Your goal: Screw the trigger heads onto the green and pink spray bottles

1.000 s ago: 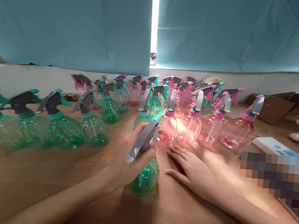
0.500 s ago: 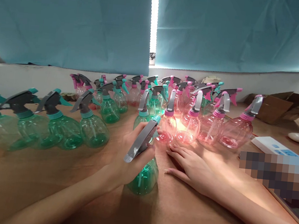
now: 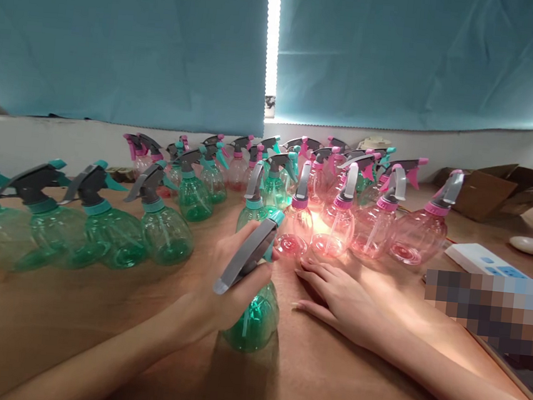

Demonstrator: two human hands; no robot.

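Note:
My left hand (image 3: 233, 278) is closed around the neck and trigger head of a green spray bottle (image 3: 254, 324), whose grey head tops a clear green body above the table. On the tabletop, my right hand (image 3: 337, 298) lies flat with its fingers stretched out and holds nothing. Its fingertips are close to the bases of a pink spray bottle (image 3: 293, 231) and another pink spray bottle (image 3: 334, 231). Directly behind my left hand stands a second green spray bottle (image 3: 252, 208), its lower part hidden.
Several green spray bottles (image 3: 166, 231) form a row at the left. More pink and green ones crowd the back. At the right are an open cardboard box (image 3: 488, 190), a white computer mouse (image 3: 532, 246), a white power strip (image 3: 473, 254) and a blurred-out patch.
The grey head of the held spray bottle has tilted slightly further to the left with my left hand. My right hand stays where it was. The view has shifted a little.

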